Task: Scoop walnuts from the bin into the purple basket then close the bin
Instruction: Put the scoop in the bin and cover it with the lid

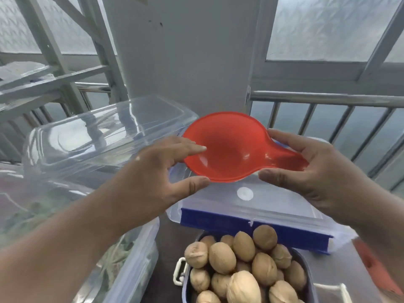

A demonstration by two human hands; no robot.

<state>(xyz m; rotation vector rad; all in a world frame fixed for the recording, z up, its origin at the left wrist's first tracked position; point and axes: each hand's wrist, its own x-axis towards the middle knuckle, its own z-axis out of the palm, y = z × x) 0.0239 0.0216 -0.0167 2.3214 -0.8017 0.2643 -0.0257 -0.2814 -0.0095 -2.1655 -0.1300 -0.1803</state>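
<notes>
Scoop (231, 149) empty, held over closed bin (251, 206): right hand (310, 169) pinches handle at 3 o'clock, left hand (157, 171) pinches bowl rim at 9 (long axis left-right). Walnuts (242, 267) in basket (306, 287) at 6.

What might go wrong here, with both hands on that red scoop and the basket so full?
1. The walnuts are heaped above the purple basket rim; a knock could roll some off.
2. The red scoop is held only at its edges, the left hand on the bowl rim and the right hand pinching the handle, so it could slip during a handover.
</notes>
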